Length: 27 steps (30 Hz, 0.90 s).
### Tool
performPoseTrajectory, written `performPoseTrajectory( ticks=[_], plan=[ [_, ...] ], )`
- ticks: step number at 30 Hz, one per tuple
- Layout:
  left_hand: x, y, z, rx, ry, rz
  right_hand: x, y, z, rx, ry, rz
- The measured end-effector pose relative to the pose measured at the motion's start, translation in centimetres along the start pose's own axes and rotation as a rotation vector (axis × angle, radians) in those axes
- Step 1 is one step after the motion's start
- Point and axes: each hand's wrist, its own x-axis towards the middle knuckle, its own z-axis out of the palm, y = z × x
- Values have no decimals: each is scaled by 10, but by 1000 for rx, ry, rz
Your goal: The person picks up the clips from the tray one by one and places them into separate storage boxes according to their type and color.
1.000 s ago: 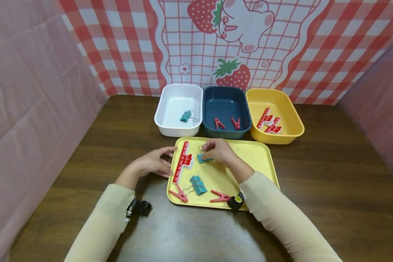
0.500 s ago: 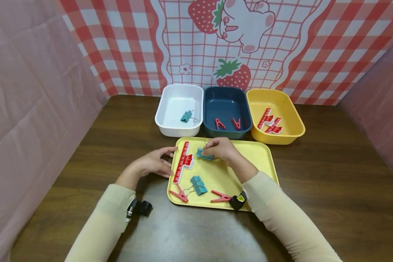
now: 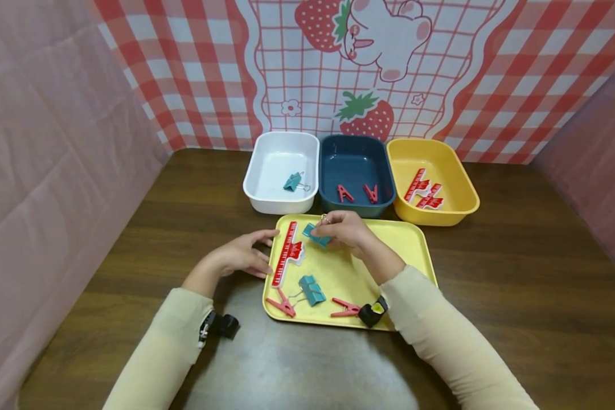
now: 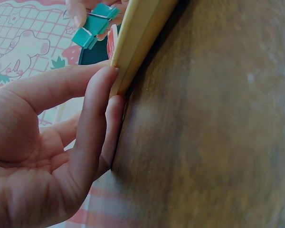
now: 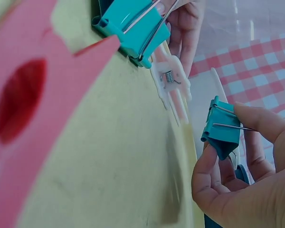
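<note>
My right hand [image 3: 349, 232] pinches a teal binder clip [image 3: 315, 234] over the upper part of the yellow tray [image 3: 338, 273]. In the right wrist view the thumb and fingers hold the clip [image 5: 224, 127] clear of the tray. My left hand [image 3: 243, 253] rests against the tray's left edge, its fingertips touching the rim in the left wrist view. Beside it on the tray lies a red-and-white piano-keyboard clip [image 3: 286, 255]. Below lie another teal binder clip [image 3: 312, 290], a pink clothespin [image 3: 283, 304] at the lower left, and a second pink clothespin [image 3: 345, 308] near my right wrist.
Behind the tray stand three bins side by side. The white bin [image 3: 260, 202] holds one teal binder clip, the dark blue bin [image 3: 356, 209] two pink clothespins, and the yellow bin [image 3: 441, 217] two red-and-white clips. A patterned cloth [image 3: 210, 85] hangs behind them.
My right hand has lifted the teal binder clip off the tray, moving slightly away toward the bins and tilting the clip. The left hand has stayed at the tray's edge.
</note>
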Motion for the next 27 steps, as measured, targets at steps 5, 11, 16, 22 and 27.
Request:
performPoseTrajectory(
  ticks=[5, 11, 16, 22, 27],
  plan=[
    [1, 0, -1, -1, 4, 2, -1, -3, 2, 21, -5, -14],
    [1, 0, -1, 4, 9, -15, 0, -5, 4, 75, -4, -21],
    [1, 0, 0, 5, 3, -15, 3, -5, 6, 88, 12, -31],
    [1, 0, -1, 3, -1, -16, 5, -9, 9, 79, 27, -54],
    [1, 1, -1, 7, 11, -23, 7, -15, 12, 78, 40, -88]
  ],
)
